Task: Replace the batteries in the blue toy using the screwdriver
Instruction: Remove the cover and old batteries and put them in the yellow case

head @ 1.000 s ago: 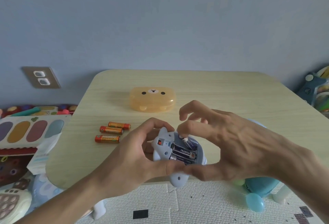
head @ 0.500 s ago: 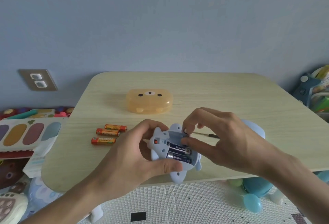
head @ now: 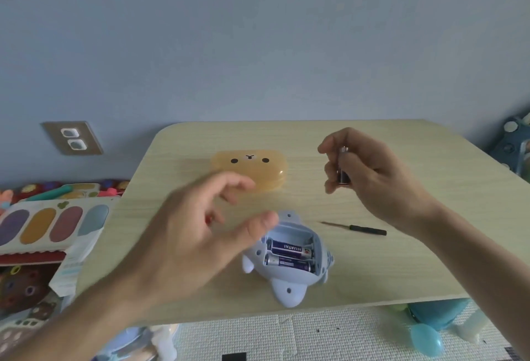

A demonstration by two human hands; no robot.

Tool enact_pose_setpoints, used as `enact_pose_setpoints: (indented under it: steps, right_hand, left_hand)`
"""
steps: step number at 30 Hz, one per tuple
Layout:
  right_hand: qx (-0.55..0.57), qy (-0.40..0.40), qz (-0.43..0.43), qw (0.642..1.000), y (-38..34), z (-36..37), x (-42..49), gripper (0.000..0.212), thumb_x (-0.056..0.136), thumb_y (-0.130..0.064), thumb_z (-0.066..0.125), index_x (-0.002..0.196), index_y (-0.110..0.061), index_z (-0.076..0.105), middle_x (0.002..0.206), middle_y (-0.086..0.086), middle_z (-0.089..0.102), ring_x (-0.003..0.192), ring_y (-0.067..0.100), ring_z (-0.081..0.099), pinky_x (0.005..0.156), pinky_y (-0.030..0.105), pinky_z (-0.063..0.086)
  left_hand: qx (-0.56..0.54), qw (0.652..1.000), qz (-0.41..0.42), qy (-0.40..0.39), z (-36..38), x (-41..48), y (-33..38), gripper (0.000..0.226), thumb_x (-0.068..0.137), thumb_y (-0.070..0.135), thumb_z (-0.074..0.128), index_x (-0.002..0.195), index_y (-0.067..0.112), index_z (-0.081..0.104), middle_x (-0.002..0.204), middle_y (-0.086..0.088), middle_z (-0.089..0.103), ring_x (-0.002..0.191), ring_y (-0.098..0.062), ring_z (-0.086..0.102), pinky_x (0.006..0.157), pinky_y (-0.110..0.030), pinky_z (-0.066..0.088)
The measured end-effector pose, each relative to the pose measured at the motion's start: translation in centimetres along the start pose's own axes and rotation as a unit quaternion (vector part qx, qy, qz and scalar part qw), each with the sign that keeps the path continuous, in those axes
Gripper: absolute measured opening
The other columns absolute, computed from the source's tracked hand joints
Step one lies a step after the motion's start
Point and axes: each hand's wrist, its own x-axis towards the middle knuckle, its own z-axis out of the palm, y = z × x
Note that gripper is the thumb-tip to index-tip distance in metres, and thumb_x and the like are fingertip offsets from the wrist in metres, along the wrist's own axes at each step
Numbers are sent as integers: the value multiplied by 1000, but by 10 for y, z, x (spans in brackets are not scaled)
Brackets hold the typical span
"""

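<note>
Here, a translucent orange bear-faced case (head: 258,165) sits at twelve o'clock from the blue toy (head: 286,284), partly hidden by the blurred left hand (head: 198,234), which is spread and holds nothing. The smooth plastic toy lies belly-up near the front edge of the wood-grain table (head: 401,274), two cells (head: 288,249) lying nine-to-three in its open bay. The slim screwdriver (head: 364,229) rests at two o'clock, tip toward nine. The right hand (head: 372,180) pinches what looks like a battery (head: 342,170), upright.

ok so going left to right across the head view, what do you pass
wall socket → left hand → blue toy → right hand gripping a battery; the screwdriver overlaps that hand's span, so it is left out
</note>
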Motion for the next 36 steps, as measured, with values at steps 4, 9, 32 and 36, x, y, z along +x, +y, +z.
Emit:
enact_pose_setpoints:
  steps: [4,9,32,36]
  right_hand:
    - [-198,-72,3,978,9,4,30,21,107,-16,51,119,-23,66,83,-1,59,61,11,45,60,30,45]
    - [-335,-158,3,929,16,32,56,106,72,-54,91,159,-26,37,141,-9,59,79,-4,48,76,15,38]
    - [-243,-123,61,960,23,51,67,130,60,-46,101,163,-20,28,136,-11,68,77,-9,46,87,22,41]
    - [-253,-118,63,958,21,46,62,133,59,-49,100,165,-21,24,150,-6,58,100,9,52,100,31,48]
  left_hand:
    - [160,984,79,-1,-47,53,-12,68,70,77,75,128,43,65,123,31,65,103,17,60,89,-9,46]
    - [296,942,105,-119,-44,99,-34,95,71,56,90,155,40,49,161,20,46,143,1,46,122,-21,31]
    - [-5,991,-37,-126,-41,151,-71,52,89,63,64,119,21,72,116,8,83,112,-10,77,106,-46,58]
    - [5,995,-65,-74,-29,160,-89,51,100,59,52,122,20,76,118,9,79,120,-11,71,102,-28,50]
